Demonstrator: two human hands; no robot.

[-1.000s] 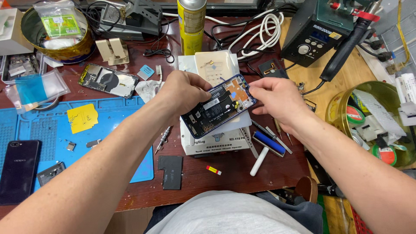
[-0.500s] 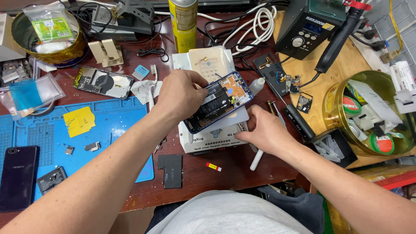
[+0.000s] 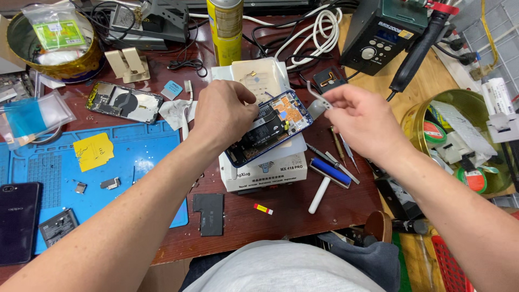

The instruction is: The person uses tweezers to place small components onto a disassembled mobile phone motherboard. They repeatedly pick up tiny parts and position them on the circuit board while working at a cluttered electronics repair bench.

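Observation:
An opened phone (image 3: 273, 127) with a blue frame and bare circuit boards lies tilted on top of a white box-shaped device (image 3: 265, 168). My left hand (image 3: 221, 116) grips the phone's left end and holds it down on the box. To the right of the phone and slightly above it, my right hand (image 3: 362, 121) pinches a pair of metal tweezers (image 3: 318, 98). The tweezer tips point left toward the phone's upper corner without touching it.
A blue work mat (image 3: 135, 162) with small parts lies at left, with a dark phone (image 3: 19, 219) on its edge. A second opened phone (image 3: 124, 103), a yellow spray can (image 3: 227, 27), a soldering station (image 3: 378, 32), a blue-headed roller (image 3: 330, 173) and a gold tin (image 3: 427, 116) surround the box.
My right hand let go of the phone, dropped to the tools right of the box, then rose holding tweezers. My left hand kept its grip on the phone.

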